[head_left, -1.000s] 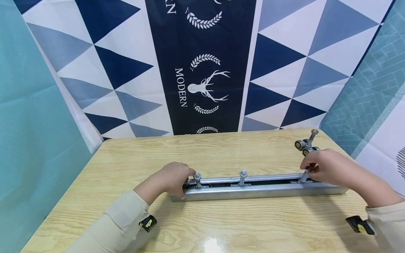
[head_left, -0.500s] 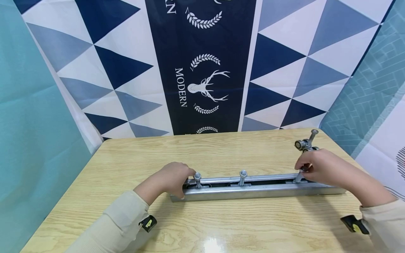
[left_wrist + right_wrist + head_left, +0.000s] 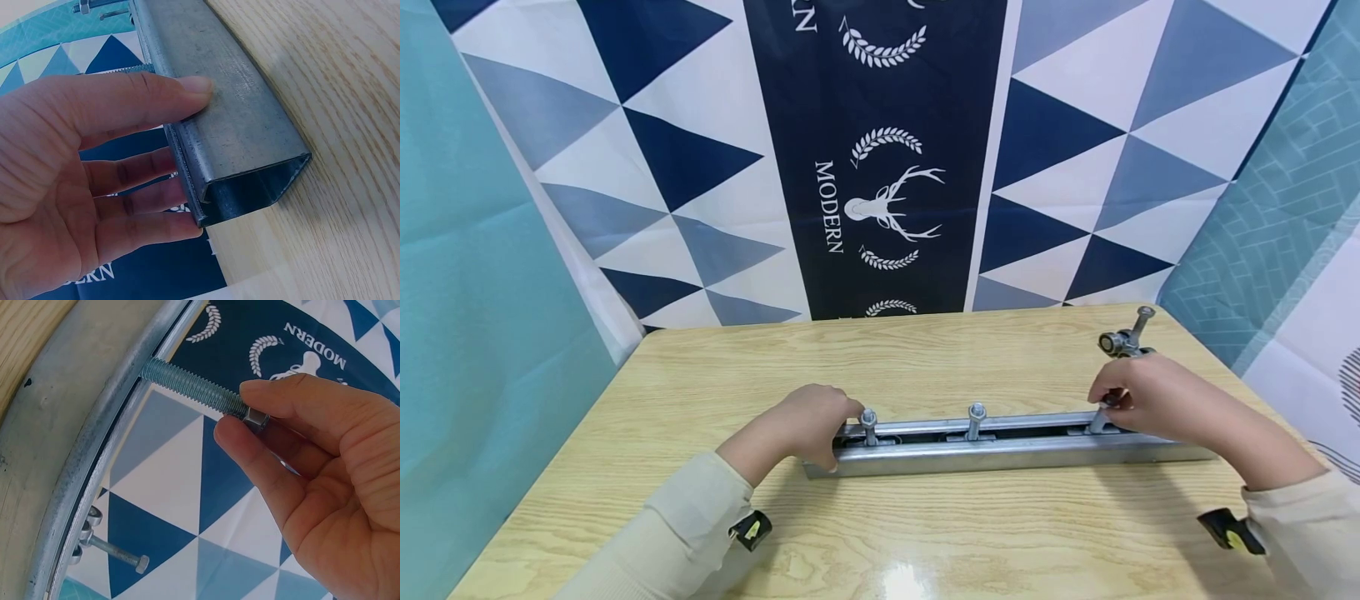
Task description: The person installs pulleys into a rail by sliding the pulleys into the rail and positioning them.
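Observation:
A galvanised metal track (image 3: 1015,454) with a slot along its top lies across the wooden table. My left hand (image 3: 805,425) grips its left end, thumb on the near wall and fingers on the far edge; the hollow end shows in the left wrist view. Two upright bolts with nuts, a left bolt (image 3: 868,427) and a middle bolt (image 3: 976,422), stand in the slot. Near the right end, my right hand (image 3: 1157,408) pinches the top of a third threaded bolt (image 3: 194,387), which rises from the slot. What carries it inside the track is hidden.
Behind my right hand stands a loose roller trolley (image 3: 1120,342) with wheels and a bolt pointing up. The wooden table (image 3: 1000,533) ends at a patterned cloth backdrop (image 3: 880,167), with teal cloth (image 3: 490,250) hanging at the left.
My right hand has slid left along the track, and the pinched bolt has moved with it. The left hand, the other two bolts and the loose trolley stay in place.

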`<state>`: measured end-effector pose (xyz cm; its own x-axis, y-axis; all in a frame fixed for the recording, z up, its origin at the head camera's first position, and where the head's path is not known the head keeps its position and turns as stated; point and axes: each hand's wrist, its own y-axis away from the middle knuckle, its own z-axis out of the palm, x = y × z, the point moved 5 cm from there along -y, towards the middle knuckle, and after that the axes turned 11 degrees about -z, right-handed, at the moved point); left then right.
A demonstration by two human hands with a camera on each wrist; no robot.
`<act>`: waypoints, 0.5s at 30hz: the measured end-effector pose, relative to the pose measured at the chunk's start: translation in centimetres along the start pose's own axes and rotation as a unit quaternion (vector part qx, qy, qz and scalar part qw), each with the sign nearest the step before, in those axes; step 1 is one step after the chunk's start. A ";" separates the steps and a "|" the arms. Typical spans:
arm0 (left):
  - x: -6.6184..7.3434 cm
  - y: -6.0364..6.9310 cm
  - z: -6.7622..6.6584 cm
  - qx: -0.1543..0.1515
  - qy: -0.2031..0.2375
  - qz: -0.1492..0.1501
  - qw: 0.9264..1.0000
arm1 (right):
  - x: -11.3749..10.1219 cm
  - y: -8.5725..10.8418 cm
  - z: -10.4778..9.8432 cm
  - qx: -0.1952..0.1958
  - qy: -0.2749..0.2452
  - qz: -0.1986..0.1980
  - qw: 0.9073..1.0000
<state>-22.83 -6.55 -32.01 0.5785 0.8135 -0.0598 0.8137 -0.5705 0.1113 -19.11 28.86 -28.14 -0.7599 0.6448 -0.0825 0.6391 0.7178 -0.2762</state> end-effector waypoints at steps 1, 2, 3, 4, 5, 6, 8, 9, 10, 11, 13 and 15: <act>0.0 0.0 0.0 0.001 0.000 0.000 1.000 | -0.1 0.0 0.0 0.002 0.001 -0.002 1.000; 0.0 0.0 0.0 0.001 0.001 0.000 1.000 | -0.1 -0.1 0.0 0.003 0.001 -0.004 1.000; 0.0 0.0 0.0 0.001 0.001 0.000 1.000 | -0.1 -0.1 0.0 0.003 -0.001 -0.004 1.000; 0.0 0.0 0.0 0.001 0.002 0.000 1.000 | -0.2 -0.2 0.0 0.004 -0.001 -0.005 1.000; 0.0 0.0 0.0 0.001 0.003 0.000 1.000 | -0.2 -0.3 0.0 0.005 -0.002 -0.006 1.000; 0.0 0.0 0.0 0.000 0.003 0.000 1.000 | -0.3 -0.3 0.0 0.006 -0.003 -0.008 1.000; 0.0 0.0 0.0 -0.001 0.004 -0.001 1.000 | -0.3 -0.4 0.0 0.006 -0.005 -0.009 1.000; 0.0 0.0 0.0 -0.001 0.005 -0.001 1.000 | -0.4 -0.4 0.0 0.007 -0.005 -0.010 1.000; 0.0 0.0 0.0 -0.001 0.005 -0.001 1.000 | -0.4 -0.5 0.1 0.007 -0.005 -0.011 1.000; 0.0 -0.1 0.1 -0.002 0.005 -0.001 1.000 | -0.5 -0.5 0.1 0.006 -0.004 -0.012 1.000; 0.0 -0.1 0.1 -0.002 0.004 -0.001 1.000 | -0.6 -0.6 0.1 0.005 -0.005 -0.013 1.000; -0.1 -0.1 0.1 -0.003 0.003 -0.003 1.000 | -0.6 -0.7 0.2 0.005 -0.006 -0.016 1.000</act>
<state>-22.93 -6.55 -32.13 0.5737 0.8173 -0.0541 0.8165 -0.5655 0.1163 -19.10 27.90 -28.08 -0.7820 0.6174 -0.0853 0.6126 0.7360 -0.2881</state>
